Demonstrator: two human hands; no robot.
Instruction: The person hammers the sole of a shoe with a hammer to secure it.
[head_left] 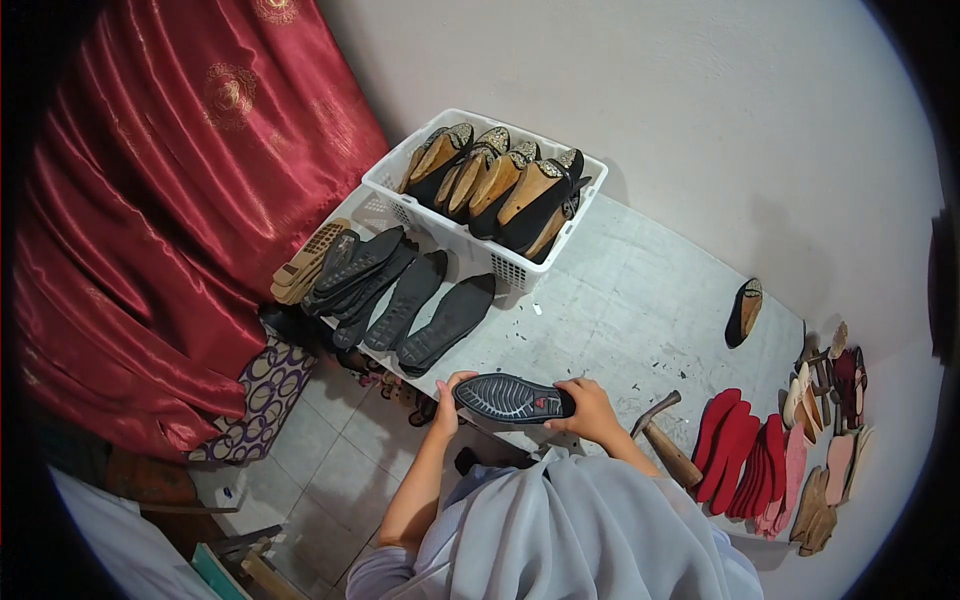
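Leftmost, curtain: a red satin curtain (150, 200) hangs at nine o'clock, folds falling toward the tiled floor (330, 470).
Sole stack: black outsoles (400, 295) lie fanned on the counter (620, 300) at about eleven o'clock from the hands, beside a few tan ones (305, 260).
Basket: a white basket (480, 180) at twelve o'clock holds black shoes stretched on wooden lasts (500, 185).
Left hand: the left hand (447, 400) is clamped on the heel end of a black sole (513, 398), thumb on top.
Held sole: tread side up, level, just above the counter's near edge, spanning both hands.
Right hand: the right hand (590, 410) grips the toe end, fingers curled over it.
Hammer: a wooden-handled hammer (662, 435) rests on the counter at three o'clock, near the right hand.
Single shoe: one black shoe (744, 312) lies alone at two o'clock.
Insoles: red insoles (740, 450) and pink and tan ones sit fanned at four o'clock.
Progress: judging by the filled basket and the loose soles, some pairs look lasted while many soles remain unattached.
Surface: grey, scuffed, littered with scraps.
Room: plain pale wall (700, 120) behind.
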